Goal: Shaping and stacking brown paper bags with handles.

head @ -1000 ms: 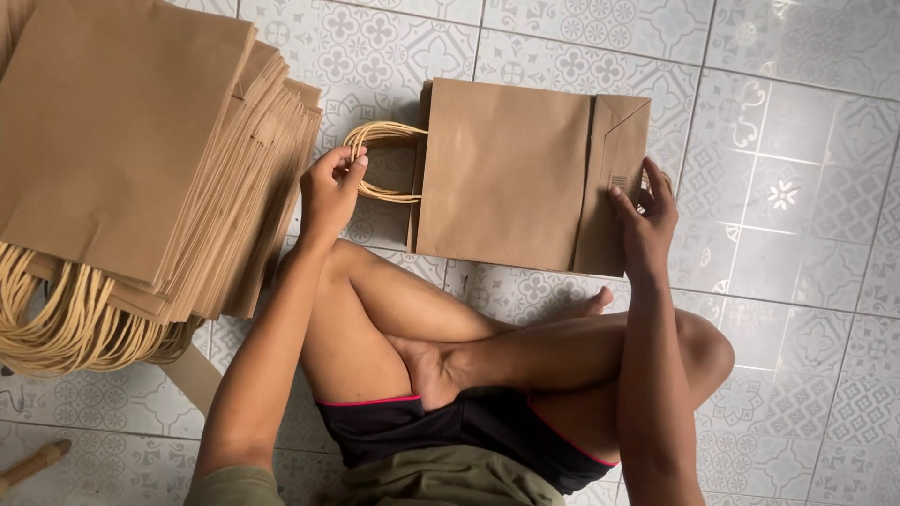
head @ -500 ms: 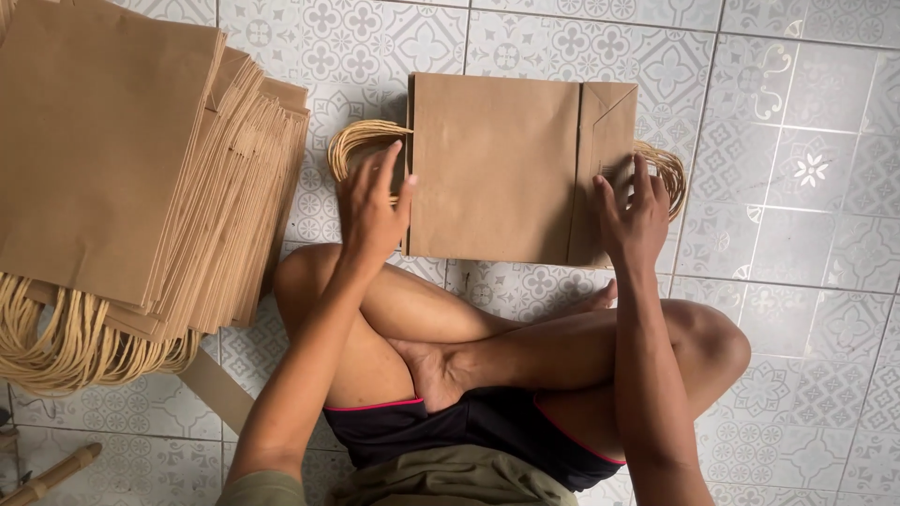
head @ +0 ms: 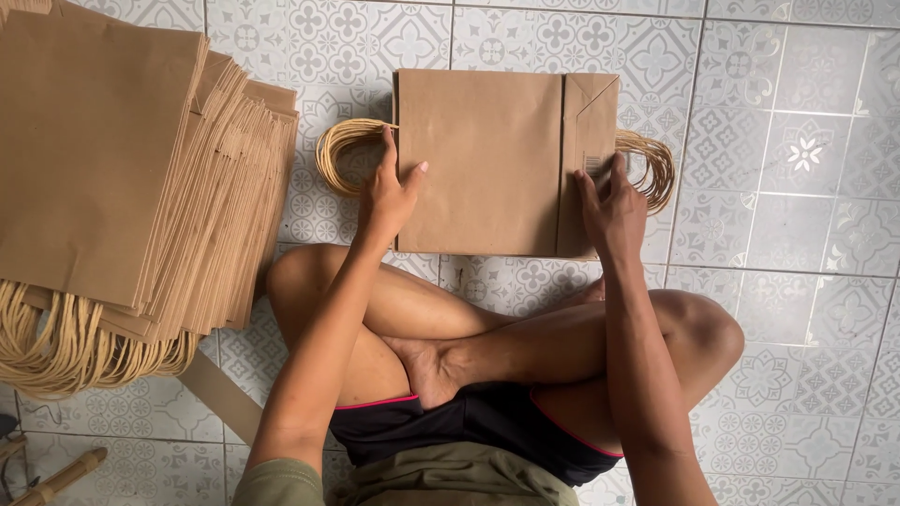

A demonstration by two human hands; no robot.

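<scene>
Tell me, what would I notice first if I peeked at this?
First, the big fanned stack of brown paper bags at the left, its rope handles curling out below. Next, a small pile of flat bags on the patterned tile floor, with the left hand and right hand pressing on its two ends.

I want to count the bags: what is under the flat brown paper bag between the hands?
Under the flat brown paper bag, twine handles stick out at both sides, so more bags lie beneath. How many is hidden.
</scene>
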